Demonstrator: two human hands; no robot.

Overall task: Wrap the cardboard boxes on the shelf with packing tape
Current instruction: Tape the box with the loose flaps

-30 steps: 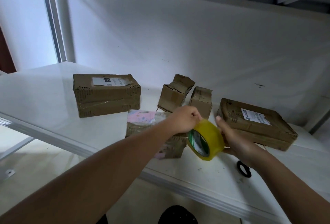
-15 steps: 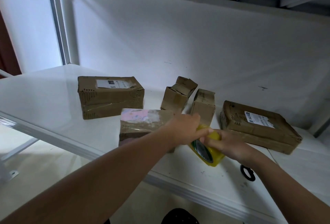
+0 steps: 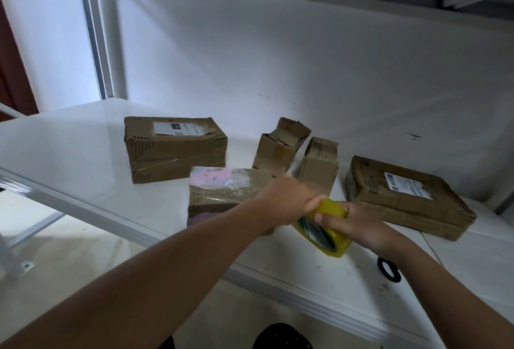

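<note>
A yellow roll of packing tape (image 3: 332,238) is held low over the white shelf (image 3: 69,154), near its front edge. My right hand (image 3: 350,224) grips the roll from the right, fingers curled over its rim. My left hand (image 3: 289,199) pinches at the top of the roll, at the tape's surface. Just left of my hands lies a taped cardboard box with a pink patch (image 3: 222,192). Behind stand a large labelled box (image 3: 175,148), two small torn boxes (image 3: 281,147) (image 3: 319,165) and a flat labelled box (image 3: 403,195) at the right.
A black ring-shaped object (image 3: 389,269) lies on the shelf near my right wrist. The white back wall rises behind the boxes, and a metal upright (image 3: 94,42) stands at the left. An upper shelf's ribs run overhead. The floor shows below the front edge.
Both hands have lowered the tape roll toward the shelf and closed together on it. My left fingers now pinch at its top. The boxes have stayed put.
</note>
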